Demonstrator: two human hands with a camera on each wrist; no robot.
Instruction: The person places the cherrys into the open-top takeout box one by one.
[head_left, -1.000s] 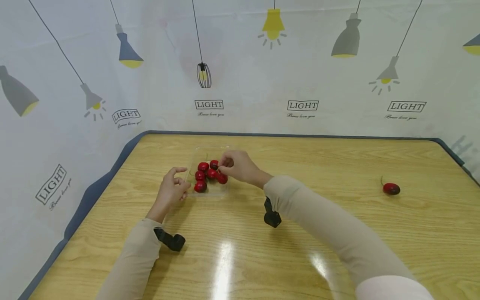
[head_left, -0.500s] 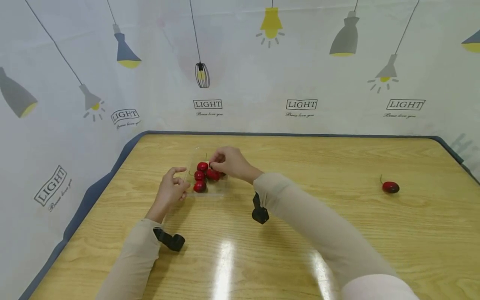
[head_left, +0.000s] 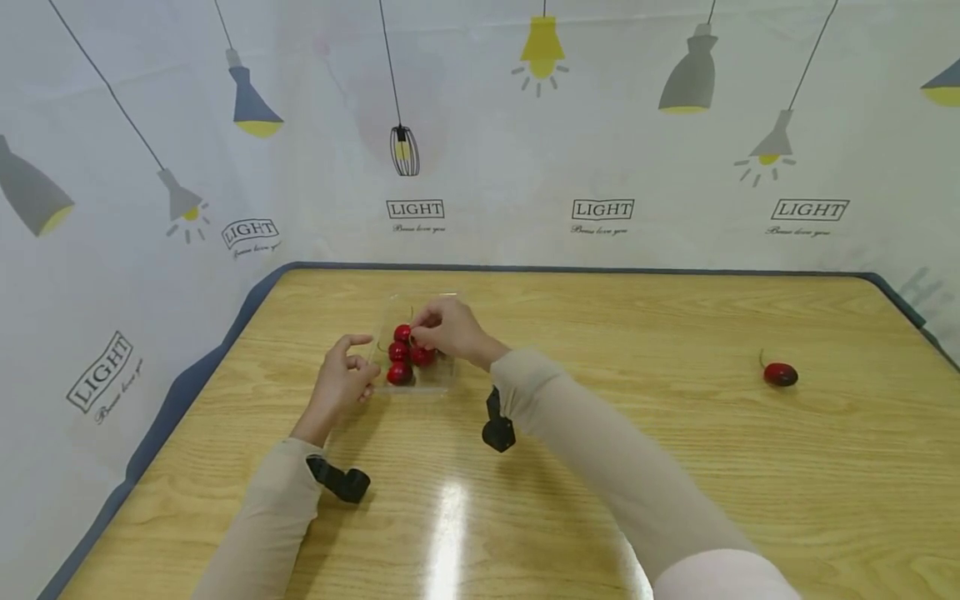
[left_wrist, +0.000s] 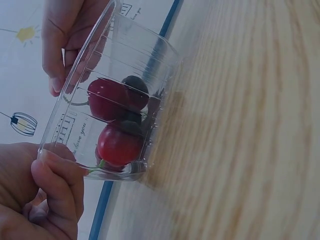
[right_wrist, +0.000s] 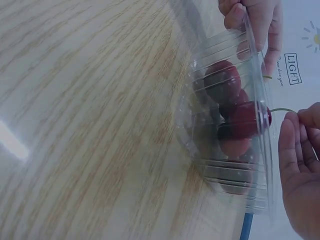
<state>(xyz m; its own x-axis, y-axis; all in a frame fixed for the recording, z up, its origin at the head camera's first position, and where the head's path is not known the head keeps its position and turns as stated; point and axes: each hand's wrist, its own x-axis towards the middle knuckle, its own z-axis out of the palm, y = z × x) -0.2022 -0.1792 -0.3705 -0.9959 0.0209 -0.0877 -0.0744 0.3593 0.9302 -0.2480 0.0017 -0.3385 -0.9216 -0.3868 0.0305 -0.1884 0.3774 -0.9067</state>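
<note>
A clear plastic box (head_left: 453,385) of red cherries stands on the table at left of centre in the head view. My left hand (head_left: 347,379) pinches the near corner of its rim; in the left wrist view, thumb and curled fingers (left_wrist: 60,177) meet at that edge. Over the box, my right hand (head_left: 453,332) pinches a thin cherry stem between thumb and fingertips, seen in the right wrist view. The cherry (right_wrist: 247,119) on that stem hangs at rim height among the others. Several more cherries (left_wrist: 120,145) lie on the box floor, partly hidden behind my right hand from above.
A single dark red cherry (head_left: 781,374) with its stem lies far to the right on the wooden table (head_left: 600,333). A white sheet (head_left: 495,142) printed with lamps rises behind the table and along its left side.
My right hand has moved left across the box, from its right side to above its middle, still pinching. The left hand keeps its place at the rim.
</note>
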